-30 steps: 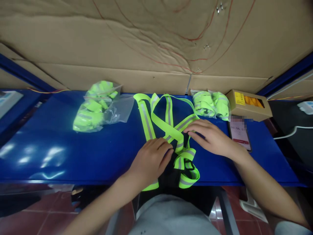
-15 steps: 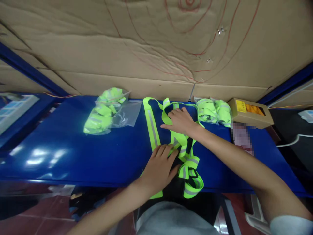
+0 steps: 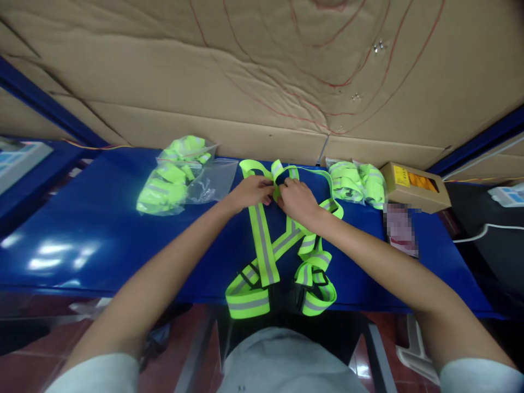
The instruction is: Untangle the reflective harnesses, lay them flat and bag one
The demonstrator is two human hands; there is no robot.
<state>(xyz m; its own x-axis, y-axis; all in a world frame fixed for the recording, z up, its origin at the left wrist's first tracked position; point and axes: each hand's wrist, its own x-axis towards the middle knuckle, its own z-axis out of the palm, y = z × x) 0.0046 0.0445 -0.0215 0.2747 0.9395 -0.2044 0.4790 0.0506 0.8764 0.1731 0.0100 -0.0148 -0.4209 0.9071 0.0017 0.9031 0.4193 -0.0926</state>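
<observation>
Keeping both hands near each other but apart at the far end of the lime harness (image 3: 264,245), which lay on the blue table (image 3: 123,234) with loops at the near edge, I had the left hand (image 3: 251,192) partly curled and the right hand (image 3: 298,202) bent more tightly, both touching its webbing; whether either pinched it, I could not tell. Clear plastic bags (image 3: 161,188) at left and smaller bags (image 3: 346,183) at right contained bundled lime material. A cardboard box (image 3: 413,201) showed orange contents (image 3: 421,182).

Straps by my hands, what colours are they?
Straps: neon yellow-green with a grey central stripe, clearest in the head view.
</observation>
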